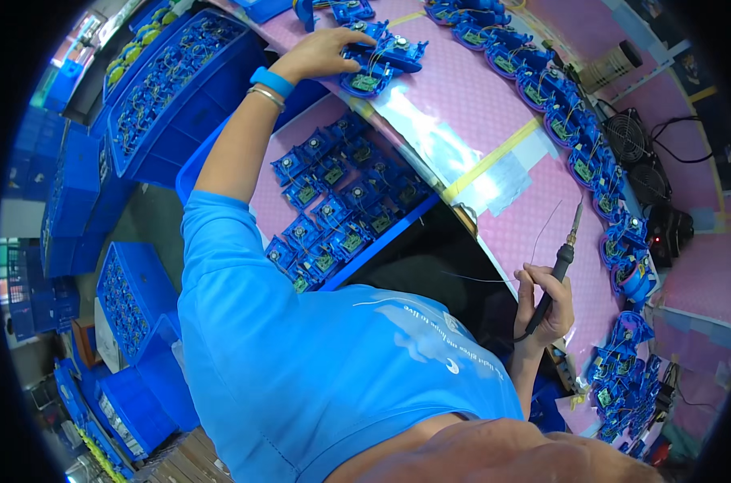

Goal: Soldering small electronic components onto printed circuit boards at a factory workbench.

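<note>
My left hand (329, 53) reaches to the far edge of the pink-covered bench, thumb and fingers closed round the edge of a blue plastic housing (397, 51) with a circuit board and wires. Another such housing with a green board (366, 84) lies just under it. In my right hand (547, 310) is a soldering iron (562, 262), its tip pointing up and away over the bench. A thin solder wire (537, 238) also runs out between the thumb and fingers of that hand.
A long row of blue housings (534, 90) curves along the bench's far right side, ending in a pile (623, 390). Beside my left arm, a blue tray (381, 247) holds several more. Blue bins (168, 113) of parts stand at left. Black fans (627, 137) sit behind the row.
</note>
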Demonstrator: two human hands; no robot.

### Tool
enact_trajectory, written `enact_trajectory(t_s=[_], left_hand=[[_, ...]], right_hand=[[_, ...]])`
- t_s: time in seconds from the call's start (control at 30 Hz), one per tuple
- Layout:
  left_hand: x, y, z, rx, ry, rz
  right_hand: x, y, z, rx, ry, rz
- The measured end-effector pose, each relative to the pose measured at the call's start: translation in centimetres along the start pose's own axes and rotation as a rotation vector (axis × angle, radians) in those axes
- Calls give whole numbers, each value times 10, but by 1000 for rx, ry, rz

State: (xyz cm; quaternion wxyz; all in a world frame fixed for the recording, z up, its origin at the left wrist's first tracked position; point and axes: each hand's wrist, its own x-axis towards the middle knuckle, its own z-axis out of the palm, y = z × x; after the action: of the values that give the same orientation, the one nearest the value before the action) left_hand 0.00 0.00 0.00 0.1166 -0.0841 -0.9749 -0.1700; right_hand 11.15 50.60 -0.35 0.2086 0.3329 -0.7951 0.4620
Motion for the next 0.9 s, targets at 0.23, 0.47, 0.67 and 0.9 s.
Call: enact_trajectory(t_s=[0.23, 0.47, 0.67, 0.9], left_hand=[[28, 20, 21, 97, 141, 80], [47, 6, 38, 298, 167, 65], [13, -3, 13, -14, 56, 144], [-6, 1, 10, 119, 83, 130]], right_hand=[[-5, -12, -3, 20, 10, 11], [-8, -19, -4, 29, 7, -12], [-14, -17, -11, 1, -14, -78], [-5, -12, -3, 55, -10, -113]])
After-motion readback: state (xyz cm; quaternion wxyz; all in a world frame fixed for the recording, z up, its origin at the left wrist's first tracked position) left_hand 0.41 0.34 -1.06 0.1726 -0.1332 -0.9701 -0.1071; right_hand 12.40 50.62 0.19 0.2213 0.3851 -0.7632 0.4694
